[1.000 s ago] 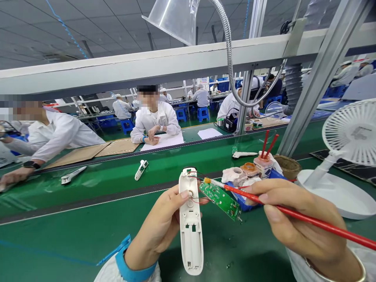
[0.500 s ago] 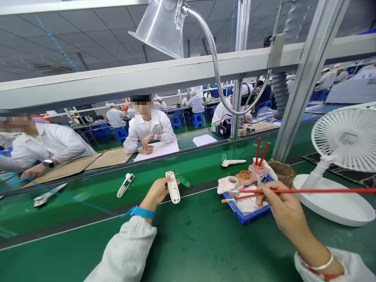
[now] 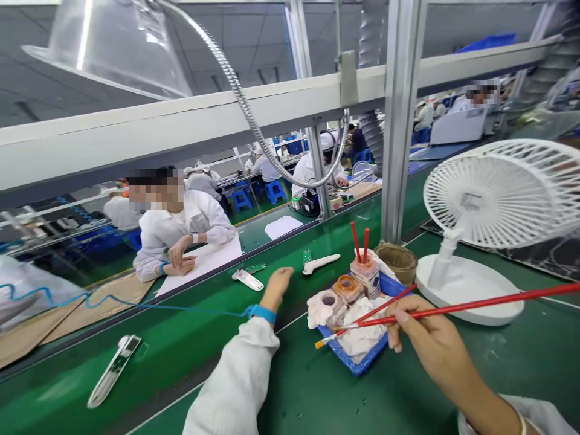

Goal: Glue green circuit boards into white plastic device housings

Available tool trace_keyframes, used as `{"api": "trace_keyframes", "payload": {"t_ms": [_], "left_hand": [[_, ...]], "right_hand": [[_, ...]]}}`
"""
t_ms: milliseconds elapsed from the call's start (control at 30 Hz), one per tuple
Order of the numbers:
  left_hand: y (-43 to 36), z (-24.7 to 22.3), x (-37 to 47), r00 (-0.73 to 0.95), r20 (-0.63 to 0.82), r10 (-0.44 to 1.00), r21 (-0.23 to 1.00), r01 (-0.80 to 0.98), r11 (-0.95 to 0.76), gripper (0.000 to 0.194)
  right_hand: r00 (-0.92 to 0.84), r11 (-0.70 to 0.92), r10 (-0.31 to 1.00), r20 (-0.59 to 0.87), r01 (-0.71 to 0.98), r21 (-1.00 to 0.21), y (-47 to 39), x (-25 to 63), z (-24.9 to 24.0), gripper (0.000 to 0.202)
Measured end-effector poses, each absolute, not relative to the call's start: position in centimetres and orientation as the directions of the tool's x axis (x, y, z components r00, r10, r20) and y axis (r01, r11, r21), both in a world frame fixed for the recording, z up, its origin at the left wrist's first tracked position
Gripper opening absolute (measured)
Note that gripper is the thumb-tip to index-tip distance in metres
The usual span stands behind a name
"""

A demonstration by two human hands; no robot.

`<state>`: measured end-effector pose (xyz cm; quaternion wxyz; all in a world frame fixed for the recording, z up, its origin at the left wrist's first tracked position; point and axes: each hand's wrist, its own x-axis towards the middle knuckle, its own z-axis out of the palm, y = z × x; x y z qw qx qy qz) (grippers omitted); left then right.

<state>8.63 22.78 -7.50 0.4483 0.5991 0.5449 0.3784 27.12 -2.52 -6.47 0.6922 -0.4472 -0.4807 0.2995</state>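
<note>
My left hand (image 3: 277, 289) is over the green belt with its fingers curled together; whether anything is between them is hidden. Left of it lies a white casing (image 3: 248, 279) with a small green board beside it. Another white piece (image 3: 321, 264) with a green board lies just to its right. My right hand (image 3: 426, 332) holds two red brushes (image 3: 471, 306), their tips over a blue tray (image 3: 357, 367). In that tray are crumpled white cloth (image 3: 357, 338), an orange-rimmed jar (image 3: 348, 289) and a bottle (image 3: 365, 275) with red sticks standing in it.
A long white casing (image 3: 113, 371) lies on the belt at the left. A white fan (image 3: 471, 290) and a brown round pot (image 3: 396, 264) stand at the right. Across the belt, a person in white rests their hands on paper. A lamp (image 3: 113, 48) hangs overhead.
The white casing my left hand held now lies on the belt, and that hand has moved right, towards the other white piece. The view has turned right. The brush tips now cross over the tray.
</note>
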Motion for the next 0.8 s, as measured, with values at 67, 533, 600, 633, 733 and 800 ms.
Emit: {"api": "trace_keyframes", "payload": {"t_ms": [67,533,600,633,733,800], "left_hand": [[22.1,-8.5,11.8,0.240,-0.093,0.966,0.916,0.401,-0.011,0.029],[22.5,-8.9,7.6,0.052,-0.007,0.999,0.839,0.543,-0.022,0.028],[21.6,-8.2,5.8,0.005,0.046,0.999,0.863,0.504,-0.042,0.028],[21.1,-7.7,4.9,-0.014,0.071,0.997,0.875,0.480,-0.056,0.027],[18.9,-6.2,2.3,-0.049,0.139,0.989,0.913,0.394,-0.108,0.023],[17.1,-5.3,0.8,-0.059,0.167,0.984,0.937,0.320,-0.139,0.019]], "right_hand": [[0.363,0.409,0.843,0.397,0.045,-0.911,-2.5,26.7,-6.4,0.023],[0.341,0.448,0.832,0.437,0.052,-0.893,-2.9,26.6,-6.2,0.024],[0.357,0.449,0.831,0.427,0.023,-0.893,-2.9,26.5,-6.2,0.024],[0.370,0.445,0.831,0.415,0.003,-0.895,-2.8,26.5,-6.3,0.024],[0.387,0.443,0.834,0.393,-0.046,-0.895,-2.6,26.4,-6.7,0.024],[0.380,0.465,0.828,0.412,-0.054,-0.884,-2.5,26.3,-6.8,0.022]]}}
